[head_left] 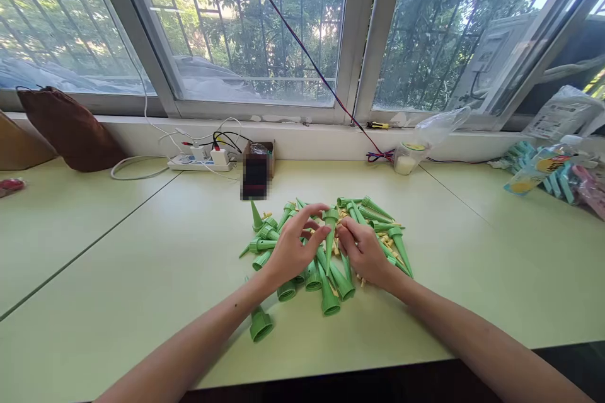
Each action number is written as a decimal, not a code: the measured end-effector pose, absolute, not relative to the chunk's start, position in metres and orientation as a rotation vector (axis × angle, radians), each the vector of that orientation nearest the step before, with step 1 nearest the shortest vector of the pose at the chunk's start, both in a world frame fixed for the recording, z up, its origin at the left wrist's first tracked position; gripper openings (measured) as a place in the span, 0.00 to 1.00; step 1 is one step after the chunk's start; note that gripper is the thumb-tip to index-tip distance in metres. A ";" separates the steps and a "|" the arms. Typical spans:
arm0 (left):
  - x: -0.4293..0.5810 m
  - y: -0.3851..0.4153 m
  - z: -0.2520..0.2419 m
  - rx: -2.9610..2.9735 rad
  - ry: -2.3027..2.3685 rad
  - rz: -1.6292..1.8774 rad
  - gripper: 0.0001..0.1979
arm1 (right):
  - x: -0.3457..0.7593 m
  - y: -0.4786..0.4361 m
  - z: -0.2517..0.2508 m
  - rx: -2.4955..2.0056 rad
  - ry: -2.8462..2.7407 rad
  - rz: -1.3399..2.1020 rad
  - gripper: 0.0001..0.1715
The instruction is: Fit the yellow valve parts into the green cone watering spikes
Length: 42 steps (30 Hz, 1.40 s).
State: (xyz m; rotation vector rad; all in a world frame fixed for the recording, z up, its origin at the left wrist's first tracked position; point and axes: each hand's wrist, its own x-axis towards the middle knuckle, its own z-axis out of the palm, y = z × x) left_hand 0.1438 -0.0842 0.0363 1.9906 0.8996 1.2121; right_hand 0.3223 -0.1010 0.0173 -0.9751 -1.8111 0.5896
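My left hand (pixel 297 242) grips a green plastic watering spike (pixel 329 245) near its wide threaded collar, between thumb and fingers, with the point facing down. Close against the spike's right side, my right hand (pixel 363 249) is closed in a pinch. Its fingertips hide whatever is in them. Under and around both hands lies a heap of similar green spikes (pixel 331 303), pointing in many directions. Small yellow plastic pieces (pixel 388 240) are scattered among them. One loose spike (pixel 261 324) lies apart from the heap, partly behind my left forearm.
A power strip (pixel 201 164) with plugs and cables sits by the wall, beside a small box (pixel 270 154) and a blurred dark object (pixel 255 176). Farther right stand a plastic cup (pixel 405 160) with a clear bag and a drink pouch (pixel 539 167). A brown bag (pixel 70 132) rests at left.
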 end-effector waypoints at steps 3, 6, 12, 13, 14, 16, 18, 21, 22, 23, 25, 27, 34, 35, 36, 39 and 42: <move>0.144 -0.084 0.036 2.029 0.894 1.210 0.15 | 0.323 -0.101 0.019 -0.974 -1.799 0.609 0.19; 0.144 -0.082 0.035 2.098 0.870 1.226 0.16 | 0.323 -0.101 0.019 -0.970 -1.784 0.617 0.20; 0.141 -0.079 0.033 2.230 0.837 1.294 0.17 | 0.323 -0.100 0.018 -0.944 -1.763 0.645 0.21; 0.141 -0.079 0.033 2.241 0.835 1.304 0.17 | 0.323 -0.100 0.018 -0.940 -1.764 0.646 0.21; 0.141 -0.079 0.033 2.250 0.834 1.314 0.16 | 0.323 -0.100 0.018 -0.935 -1.764 0.646 0.21; 0.141 -0.079 0.032 2.266 0.836 1.335 0.16 | 0.323 -0.100 0.018 -0.927 -1.764 0.649 0.21; 0.141 -0.079 0.032 2.288 0.838 1.357 0.16 | 0.322 -0.099 0.017 -0.918 -1.754 0.662 0.21; 0.141 -0.079 0.032 2.328 0.833 1.379 0.16 | 0.322 -0.099 0.015 -0.903 -1.722 0.707 0.21; 0.141 -0.080 0.032 2.345 0.833 1.384 0.16 | 0.322 -0.099 0.015 -0.897 -1.711 0.725 0.21; 0.141 -0.080 0.032 2.361 0.837 1.391 0.16 | 0.321 -0.098 0.014 -0.891 -1.702 0.741 0.21; 0.140 -0.081 0.033 2.383 0.854 1.403 0.17 | 0.321 -0.099 0.012 -0.880 -1.686 0.764 0.22; 0.140 -0.083 0.034 2.385 0.873 1.414 0.18 | 0.320 -0.099 0.011 -0.868 -1.674 0.772 0.21; 0.142 -0.082 0.035 2.388 0.944 1.392 0.16 | 0.319 -0.101 0.014 -0.919 -1.693 0.686 0.19; 0.142 -0.081 0.035 2.404 0.954 1.393 0.14 | 0.319 -0.101 0.015 -0.929 -1.697 0.668 0.19; 0.141 -0.079 0.034 2.424 0.955 1.393 0.11 | 0.319 -0.101 0.016 -0.934 -1.707 0.649 0.18; 0.140 -0.074 0.033 2.453 0.951 1.385 0.07 | 0.318 -0.103 0.020 -0.904 -1.779 0.590 0.14; 0.139 -0.073 0.032 2.437 0.976 1.373 0.09 | 0.316 -0.104 0.024 -0.850 -1.850 0.562 0.10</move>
